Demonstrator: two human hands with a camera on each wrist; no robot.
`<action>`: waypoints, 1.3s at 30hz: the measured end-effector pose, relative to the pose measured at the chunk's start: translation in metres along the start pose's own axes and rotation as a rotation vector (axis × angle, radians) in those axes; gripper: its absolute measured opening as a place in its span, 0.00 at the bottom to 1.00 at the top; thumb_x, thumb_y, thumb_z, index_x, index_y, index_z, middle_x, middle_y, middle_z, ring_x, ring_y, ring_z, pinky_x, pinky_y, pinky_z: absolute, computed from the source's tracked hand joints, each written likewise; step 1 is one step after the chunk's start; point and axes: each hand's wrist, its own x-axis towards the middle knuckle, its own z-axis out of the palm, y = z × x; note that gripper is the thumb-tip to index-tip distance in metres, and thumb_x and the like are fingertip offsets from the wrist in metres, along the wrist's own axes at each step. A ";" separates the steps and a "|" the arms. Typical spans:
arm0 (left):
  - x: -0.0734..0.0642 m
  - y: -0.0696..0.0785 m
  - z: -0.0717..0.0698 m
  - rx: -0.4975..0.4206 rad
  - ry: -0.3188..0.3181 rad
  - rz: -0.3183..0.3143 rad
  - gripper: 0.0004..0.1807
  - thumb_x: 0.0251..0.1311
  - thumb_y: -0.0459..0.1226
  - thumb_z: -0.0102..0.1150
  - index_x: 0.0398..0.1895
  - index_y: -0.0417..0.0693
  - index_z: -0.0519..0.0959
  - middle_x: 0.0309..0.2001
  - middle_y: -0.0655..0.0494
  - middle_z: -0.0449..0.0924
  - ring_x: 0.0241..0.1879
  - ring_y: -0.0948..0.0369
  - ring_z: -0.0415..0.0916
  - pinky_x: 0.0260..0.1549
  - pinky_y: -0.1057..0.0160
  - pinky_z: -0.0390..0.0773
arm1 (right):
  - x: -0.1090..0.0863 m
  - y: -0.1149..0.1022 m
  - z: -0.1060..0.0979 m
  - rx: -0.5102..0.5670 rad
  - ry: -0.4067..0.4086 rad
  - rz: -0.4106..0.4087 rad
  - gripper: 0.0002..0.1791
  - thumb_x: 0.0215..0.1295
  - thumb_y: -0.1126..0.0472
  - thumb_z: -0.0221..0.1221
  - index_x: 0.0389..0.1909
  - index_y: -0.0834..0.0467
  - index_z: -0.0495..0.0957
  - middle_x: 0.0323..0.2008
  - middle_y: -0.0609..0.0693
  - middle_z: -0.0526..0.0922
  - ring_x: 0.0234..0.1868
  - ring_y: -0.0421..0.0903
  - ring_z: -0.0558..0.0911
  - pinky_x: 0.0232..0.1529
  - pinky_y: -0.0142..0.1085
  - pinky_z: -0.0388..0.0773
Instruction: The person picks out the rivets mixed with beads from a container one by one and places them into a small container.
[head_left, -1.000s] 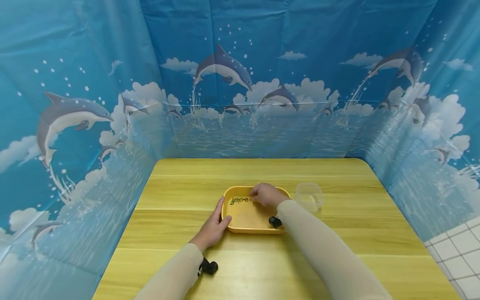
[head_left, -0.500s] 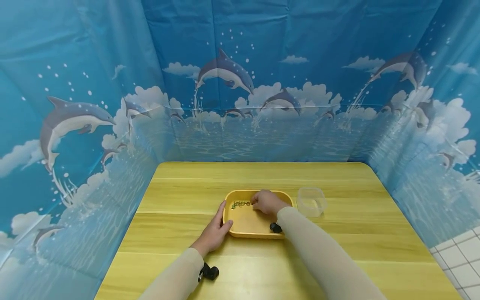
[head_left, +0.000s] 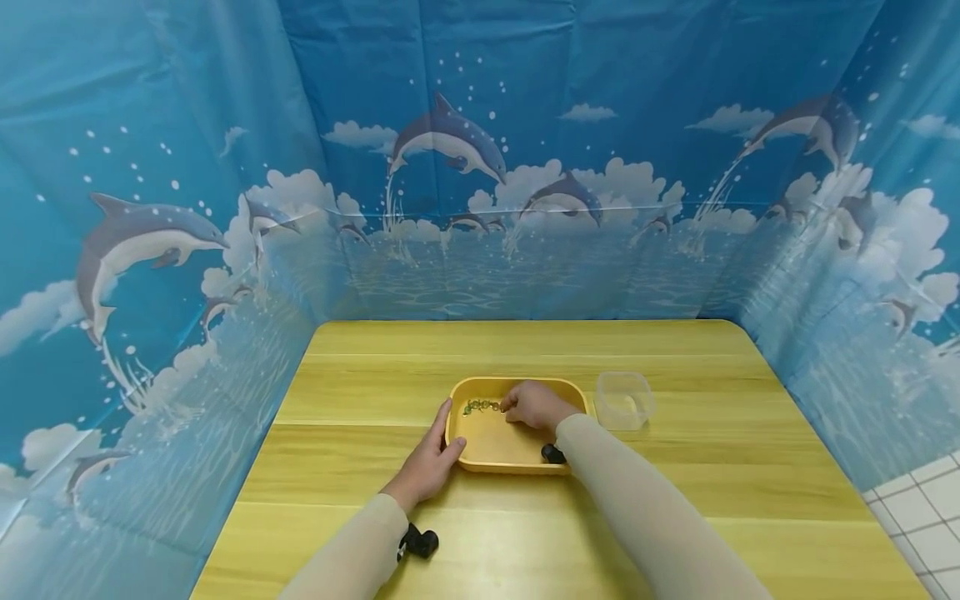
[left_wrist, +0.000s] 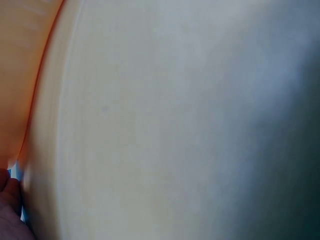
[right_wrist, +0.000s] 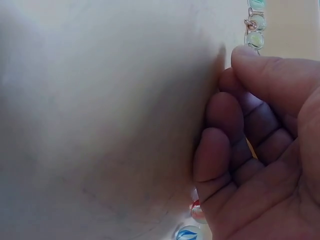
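A yellow tray [head_left: 491, 442] lies on the table, and my left hand [head_left: 426, 468] grips its left end, thumb at the rim and fingers along the outer wall. Inside, small glass marbles [head_left: 476, 406] with green and gold tints form a row near the far wall. My right hand [head_left: 538, 405] reaches into the tray, thumb and index finger pinched at the row's right end. The right wrist view shows curled fingers beside greenish marbles [right_wrist: 255, 40]; the small marble at the fingertips is mostly hidden. Below the palm appears a blue-swirled marble [right_wrist: 188, 233].
A clear plastic container [head_left: 625, 403] stands just right of the tray. The yellow wood-grain table [head_left: 360, 392] extends around both. Blue dolphin-print curtains [head_left: 480, 258] hang behind the table and at its sides. Black wrist cameras [head_left: 422, 543] are strapped to the forearms.
The right fingertips stay at the row's right end with only slight movement. A small gap seen there earlier has narrowed. The left hand and tray keep their places; the head view shifts slightly.
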 end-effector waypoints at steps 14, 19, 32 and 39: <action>-0.004 0.006 -0.001 -0.026 0.002 0.018 0.41 0.84 0.44 0.47 0.87 0.72 0.36 0.87 0.47 0.42 0.84 0.45 0.49 0.79 0.40 0.54 | -0.004 -0.006 0.003 0.052 -0.005 0.016 0.08 0.68 0.62 0.70 0.46 0.53 0.92 0.46 0.48 0.92 0.45 0.42 0.86 0.50 0.41 0.85; -0.006 0.009 -0.001 -0.013 -0.002 0.000 0.41 0.84 0.46 0.46 0.87 0.71 0.35 0.87 0.48 0.40 0.84 0.45 0.47 0.80 0.41 0.54 | -0.004 -0.008 0.004 0.027 -0.002 0.023 0.06 0.68 0.61 0.70 0.42 0.52 0.93 0.43 0.45 0.92 0.40 0.39 0.84 0.47 0.38 0.83; -0.004 0.009 0.000 0.000 0.000 -0.003 0.41 0.84 0.46 0.46 0.87 0.70 0.34 0.87 0.48 0.40 0.84 0.45 0.46 0.80 0.40 0.52 | -0.004 -0.007 0.003 0.076 -0.040 0.023 0.09 0.67 0.61 0.71 0.47 0.51 0.92 0.49 0.46 0.91 0.50 0.43 0.86 0.54 0.42 0.84; -0.003 0.006 0.001 -0.001 0.001 0.003 0.41 0.84 0.45 0.46 0.87 0.70 0.35 0.87 0.48 0.41 0.84 0.45 0.47 0.79 0.40 0.54 | 0.001 -0.006 0.007 0.014 -0.048 0.022 0.07 0.67 0.60 0.71 0.43 0.49 0.93 0.46 0.43 0.91 0.44 0.39 0.84 0.49 0.38 0.84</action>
